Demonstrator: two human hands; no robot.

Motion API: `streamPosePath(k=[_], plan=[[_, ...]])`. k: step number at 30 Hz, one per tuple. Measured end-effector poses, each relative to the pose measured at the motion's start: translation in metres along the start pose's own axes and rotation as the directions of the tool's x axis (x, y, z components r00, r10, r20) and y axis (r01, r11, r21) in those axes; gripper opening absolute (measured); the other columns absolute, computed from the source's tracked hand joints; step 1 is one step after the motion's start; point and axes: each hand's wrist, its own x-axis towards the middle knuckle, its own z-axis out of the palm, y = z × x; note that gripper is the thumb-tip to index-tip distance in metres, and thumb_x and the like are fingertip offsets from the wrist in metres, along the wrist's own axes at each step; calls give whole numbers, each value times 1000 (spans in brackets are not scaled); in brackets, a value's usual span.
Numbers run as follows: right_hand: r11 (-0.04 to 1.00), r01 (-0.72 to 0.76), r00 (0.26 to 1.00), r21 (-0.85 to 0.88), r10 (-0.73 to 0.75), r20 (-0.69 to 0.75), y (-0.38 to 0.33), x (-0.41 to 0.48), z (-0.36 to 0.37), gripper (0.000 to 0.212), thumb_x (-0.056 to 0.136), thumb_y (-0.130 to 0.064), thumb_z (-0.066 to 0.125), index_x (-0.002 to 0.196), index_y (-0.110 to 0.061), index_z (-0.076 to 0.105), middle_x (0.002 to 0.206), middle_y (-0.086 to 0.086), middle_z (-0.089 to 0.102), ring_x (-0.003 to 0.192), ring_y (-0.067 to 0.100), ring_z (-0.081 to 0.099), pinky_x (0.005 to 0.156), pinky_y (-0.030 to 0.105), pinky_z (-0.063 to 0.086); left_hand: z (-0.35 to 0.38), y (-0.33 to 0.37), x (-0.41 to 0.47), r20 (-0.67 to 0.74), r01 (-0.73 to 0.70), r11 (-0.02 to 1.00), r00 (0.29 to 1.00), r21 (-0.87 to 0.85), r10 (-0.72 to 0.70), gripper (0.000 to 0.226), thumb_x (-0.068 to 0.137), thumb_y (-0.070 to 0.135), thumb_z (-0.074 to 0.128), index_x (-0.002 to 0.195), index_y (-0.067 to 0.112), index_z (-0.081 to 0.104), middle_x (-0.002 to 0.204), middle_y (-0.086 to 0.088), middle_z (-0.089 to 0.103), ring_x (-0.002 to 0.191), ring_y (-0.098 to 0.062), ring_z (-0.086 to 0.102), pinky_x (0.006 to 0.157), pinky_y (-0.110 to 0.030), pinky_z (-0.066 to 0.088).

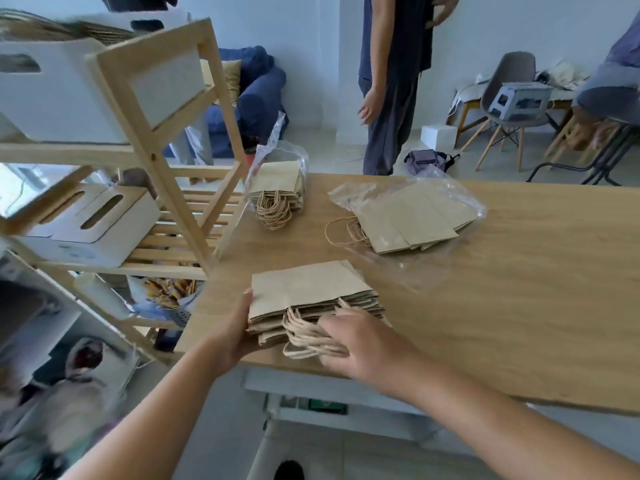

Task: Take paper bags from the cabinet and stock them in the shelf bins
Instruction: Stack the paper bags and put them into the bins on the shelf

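Near the table (pixel 519 271) edge, the left hand (pixel 239 329) grips and the right hand (pixel 360 342) curls round a probably light, slide-prone paper bag stack (pixel 311 289), best clamped sideways.

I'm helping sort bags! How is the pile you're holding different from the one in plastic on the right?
The near pile is unwrapped, held by the left hand and right hand; the wrapped pile lies untouched in clear plastic. The near pile's handles face you; the wrapped pile's point sideways. Both are brown paper bags.
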Motion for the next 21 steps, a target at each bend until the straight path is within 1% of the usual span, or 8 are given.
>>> streamPosePath(k=[3, 5, 7, 8, 10, 13, 17, 21], plan=[[993, -88, 995, 76, 84, 50, -20, 39, -56, 15, 90, -27, 65, 88, -15, 57, 83, 1, 62, 73, 16, 54, 68, 35, 45, -30, 2, 3, -143, -262, 840, 919, 475, 368, 37, 100, 15, 45, 137, 17, 45, 134, -17, 55, 97, -26, 61, 87, -52, 53], [988, -108, 993, 114, 102, 59, -28, 65, -89, 14, 90, -32, 66, 90, -19, 61, 82, -2, 65, 68, 9, 53, 65, 29, 45, -42, 3, 6, 37, -337, 603, 890, 723, 454, 78, 88, 18, 66, 151, 27, 21, 153, -6, 36, 125, -23, 49, 102, -47, 47], [981, -147, 986, 129, 135, 95, -31, 91, -114, 12, 89, -35, 68, 87, -24, 64, 76, -6, 65, 61, 2, 51, 60, 21, 42, -39, 13, 3, 143, -412, 492, 858, 767, 494, 110, 73, 27, 86, 154, 22, 11, 156, -4, 27, 141, -21, 32, 116, -40, 31], [975, -171, 981, 142, 155, 118, -30, 104, -123, 11, 87, -36, 70, 89, -25, 66, 76, -6, 67, 61, 2, 52, 61, 20, 42, -36, 21, 5, 166, -457, 488, 833, 744, 529, 118, 66, 33, 91, 154, 21, 13, 154, -2, 29, 142, -19, 30, 117, -38, 28], [951, -223, 970, 212, 195, 147, -27, 127, -132, 20, 84, -35, 74, 98, -21, 71, 80, -2, 70, 68, 9, 56, 69, 27, 46, -30, 41, 6, 159, -530, 617, 818, 582, 554, 119, 55, 36, 95, 148, 32, 22, 148, 1, 41, 135, -17, 41, 113, -39, 36], [927, -266, 964, 263, 255, 75, -21, 154, -132, 25, 83, -31, 76, 101, -14, 72, 77, 0, 67, 69, 11, 57, 72, 29, 48, -23, 62, 16, 176, -516, 799, 857, 309, 485, 94, 56, 17, 96, 132, 29, 41, 128, -8, 62, 109, -13, 67, 87, -31, 57], [938, -298, 944, 180, 317, -88, -16, 169, -131, 30, 80, -42, 77, 99, -21, 70, 73, -14, 66, 64, -3, 57, 61, 16, 41, -14, 71, 28, 243, -523, 820, 848, 231, 472, 59, 69, -10, 82, 118, 9, 55, 107, -10, 71, 90, -6, 72, 71, -19, 56], [930, -346, 913, 125, 365, -183, -10, 174, -137, 46, 75, -54, 77, 113, -33, 63, 102, -16, 66, 92, 2, 61, 79, 23, 45, -19, 80, 52, 271, -502, 840, 854, 205, 444, 47, 71, -1, 84, 112, 11, 64, 100, -4, 77, 94, -11, 73, 74, -19, 56]])
